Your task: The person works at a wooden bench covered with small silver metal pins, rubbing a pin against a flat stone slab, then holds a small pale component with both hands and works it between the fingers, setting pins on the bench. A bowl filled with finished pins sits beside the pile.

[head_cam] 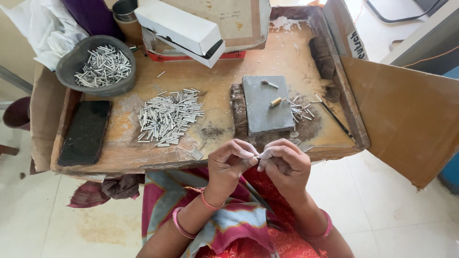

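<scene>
Hands, two: left hand (231, 162) and right hand (285, 162) pinch one small pale piece (258, 155) between fingertips at the table (220, 81) edge. One bowl (95, 67), one tube pile (168, 116), one grey slab (266, 103), one phone (86, 132) lie beyond.

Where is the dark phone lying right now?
In the head view, the dark phone lies flat at the left end of the wooden tray, just left of the loose pile of small metal tubes and below the grey bowl.
</scene>
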